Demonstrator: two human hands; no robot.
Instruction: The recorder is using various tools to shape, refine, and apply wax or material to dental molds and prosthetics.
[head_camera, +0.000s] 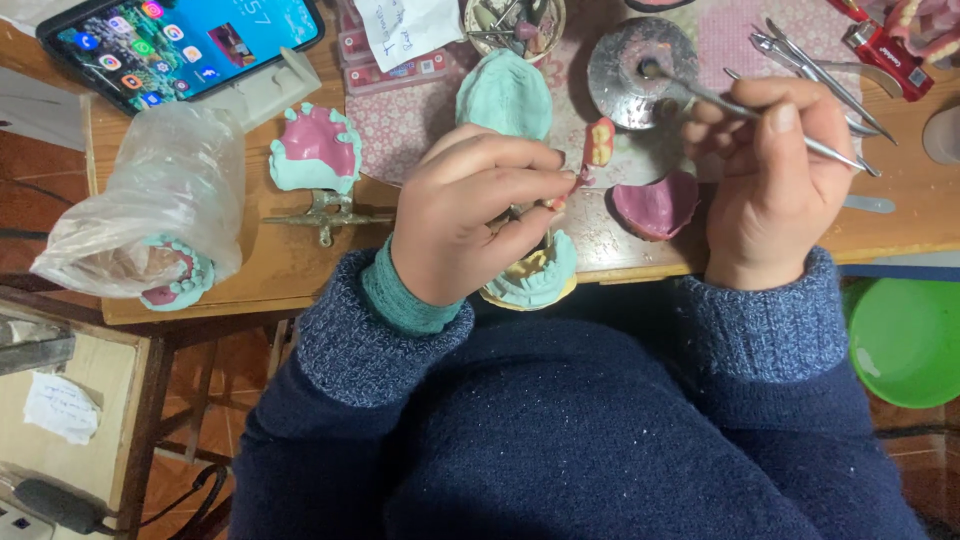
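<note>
My left hand (470, 205) pinches a small pink wax piece with a row of yellowish teeth (599, 141) just above the wooden table (290, 262). Under that hand sits a teal dental cast with a tooth arch (540, 281) at the table's front edge. My right hand (775, 170) grips a thin metal wax tool (720, 103) like a pen. Its tip rests in a round metal dish (625, 75) of melted wax. A pink wax base plate (655, 205) lies between my hands.
A teal cast with a pink wax rim (315, 148) and another teal cast (505, 92) stand behind. A clear plastic bag (150, 205) holding a cast lies at left. A smartphone (180, 40), metal instruments (815, 60) and a green bowl (905, 340) surround the work.
</note>
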